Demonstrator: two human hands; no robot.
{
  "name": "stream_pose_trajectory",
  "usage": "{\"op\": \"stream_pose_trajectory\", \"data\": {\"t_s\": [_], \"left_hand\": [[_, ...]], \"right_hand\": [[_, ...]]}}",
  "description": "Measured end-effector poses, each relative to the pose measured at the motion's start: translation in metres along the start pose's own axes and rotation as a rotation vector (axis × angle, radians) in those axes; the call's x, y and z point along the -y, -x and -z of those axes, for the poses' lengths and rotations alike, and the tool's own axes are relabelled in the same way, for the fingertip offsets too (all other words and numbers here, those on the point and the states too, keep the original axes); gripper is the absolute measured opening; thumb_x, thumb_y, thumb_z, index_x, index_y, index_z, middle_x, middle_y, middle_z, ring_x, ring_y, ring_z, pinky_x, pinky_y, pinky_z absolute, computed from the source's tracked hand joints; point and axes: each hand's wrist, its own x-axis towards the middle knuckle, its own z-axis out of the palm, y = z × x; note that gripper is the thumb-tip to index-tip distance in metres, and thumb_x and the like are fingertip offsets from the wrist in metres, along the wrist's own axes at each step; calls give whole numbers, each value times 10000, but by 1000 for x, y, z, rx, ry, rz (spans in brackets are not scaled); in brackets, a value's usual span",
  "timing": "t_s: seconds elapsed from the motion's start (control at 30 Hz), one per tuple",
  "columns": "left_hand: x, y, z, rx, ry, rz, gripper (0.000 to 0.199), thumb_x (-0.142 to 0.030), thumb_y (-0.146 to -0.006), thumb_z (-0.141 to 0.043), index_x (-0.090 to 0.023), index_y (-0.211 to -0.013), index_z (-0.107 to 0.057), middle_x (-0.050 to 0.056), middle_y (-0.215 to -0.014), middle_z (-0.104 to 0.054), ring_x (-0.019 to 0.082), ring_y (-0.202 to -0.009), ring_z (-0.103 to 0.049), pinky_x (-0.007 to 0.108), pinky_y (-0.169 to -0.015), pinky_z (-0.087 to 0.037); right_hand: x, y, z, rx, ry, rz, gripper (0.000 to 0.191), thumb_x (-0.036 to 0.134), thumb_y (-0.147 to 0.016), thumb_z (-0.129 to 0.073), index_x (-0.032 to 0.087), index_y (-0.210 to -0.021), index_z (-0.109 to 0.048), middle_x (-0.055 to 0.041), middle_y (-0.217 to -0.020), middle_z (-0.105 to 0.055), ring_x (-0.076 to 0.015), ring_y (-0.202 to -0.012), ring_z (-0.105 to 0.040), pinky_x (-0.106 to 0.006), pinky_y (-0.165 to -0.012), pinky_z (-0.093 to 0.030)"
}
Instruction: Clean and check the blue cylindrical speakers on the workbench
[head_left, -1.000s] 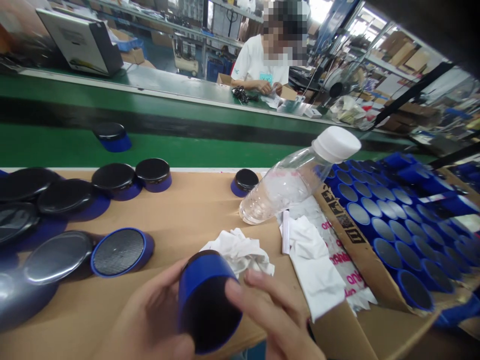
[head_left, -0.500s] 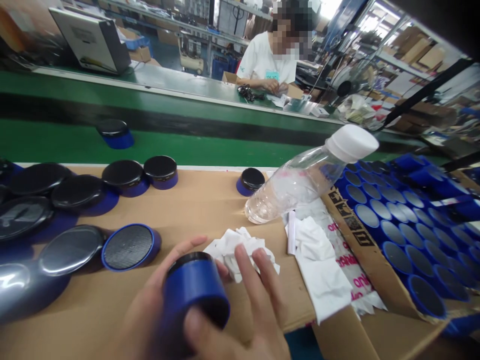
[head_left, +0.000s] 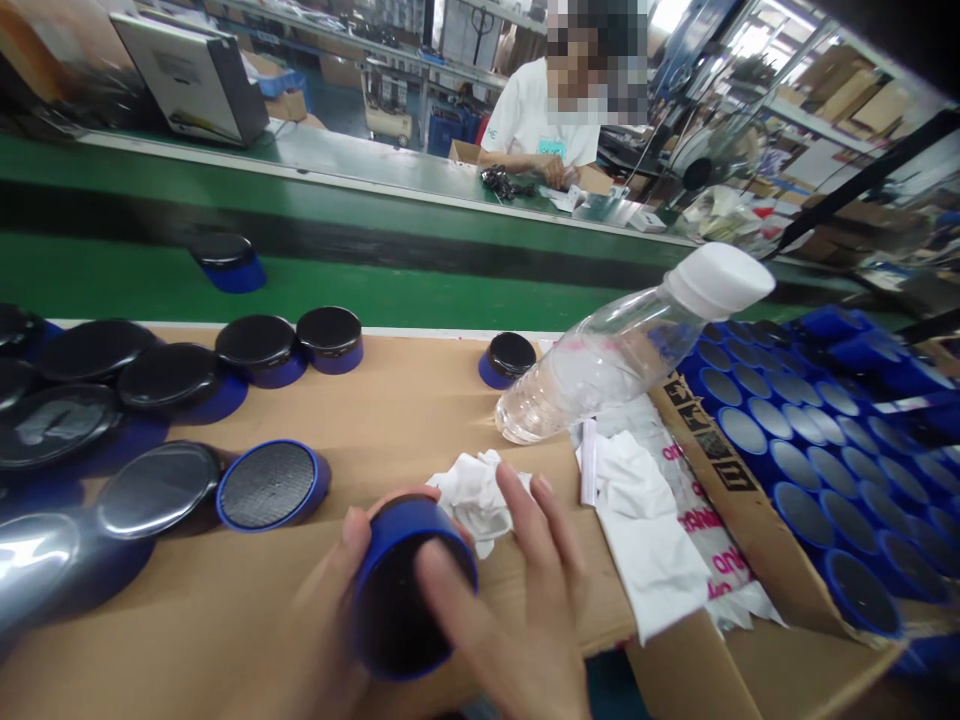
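My left hand (head_left: 326,590) is wrapped round a blue cylinder (head_left: 412,590) whose dark round face is tilted up toward me. The thumb of my right hand (head_left: 517,610) lies over that dark face, blurred, while its other fingers are spread apart in the air. Just beyond my hands lies a crumpled white cloth (head_left: 476,495) on the cardboard. Left of them sits a blue cylinder with a grey mesh face (head_left: 268,485), beside several blue cylinders with glossy black tops (head_left: 259,345).
A clear plastic bottle (head_left: 592,370) with a white cap stands behind the cloth. White wipes (head_left: 645,540) lie at the right, beside a cardboard box (head_left: 780,550) full of blue cylinders. A person (head_left: 551,120) works across the green conveyor (head_left: 375,290).
The blue cylinder in my left hand has turned so its dark round face shows more. My right hand has shifted slightly right and up, its thumb now across that face. The view moved slightly.
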Motion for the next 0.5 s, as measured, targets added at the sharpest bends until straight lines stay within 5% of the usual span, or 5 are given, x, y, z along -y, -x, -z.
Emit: {"op": "stream_pose_trajectory", "data": {"t_s": [0.17,0.27,0.37,0.43,0.5], "left_hand": [[-6,7,-5,46,42,83,390,-525,-630,-942,-289,-923,-840,-11,-875,-829,152,-746,-762,190,-710,-585],[-6,6,-2,36,35,61,414,-554,-686,-894,-259,-971,-841,32,-911,-833,170,-771,-775,188,-649,-609],[-4,-1,5,54,16,26,416,-553,-675,-902,-238,-942,-848,83,-877,-831,201,-738,-781,179,-489,-582],[-3,-7,11,62,30,26,437,-562,-613,-937,-238,-894,-852,116,-860,-832,211,-721,-786,165,-442,-554],[-3,-10,16,54,28,22,449,-586,-589,-939,-261,-887,-852,118,-869,-838,226,-702,-795,191,-447,-570]], "right_hand": [[-9,-2,1,8,-185,31,362,542,-1032,-533,542,-1390,-581,153,-1372,-648,-166,-1261,-621,-219,-1023,-565],[-24,-17,8,-71,-175,73,372,468,-1081,-430,462,-1424,-572,108,-1563,-474,-227,-1447,-437,-402,-1241,-358],[-43,-52,13,-155,-214,-34,800,419,-980,-647,364,-1636,-193,-29,-1723,-131,-308,-1603,-118,-629,-1275,-152],[-53,-82,13,-215,-273,-92,1126,483,-883,-777,355,-1645,42,-53,-1734,64,-280,-1621,39,-620,-1280,-88],[-61,-109,11,-216,-364,-105,1333,507,-799,-848,280,-1622,176,-167,-1687,-167,-261,-1618,-78,-582,-1277,-163]]}}
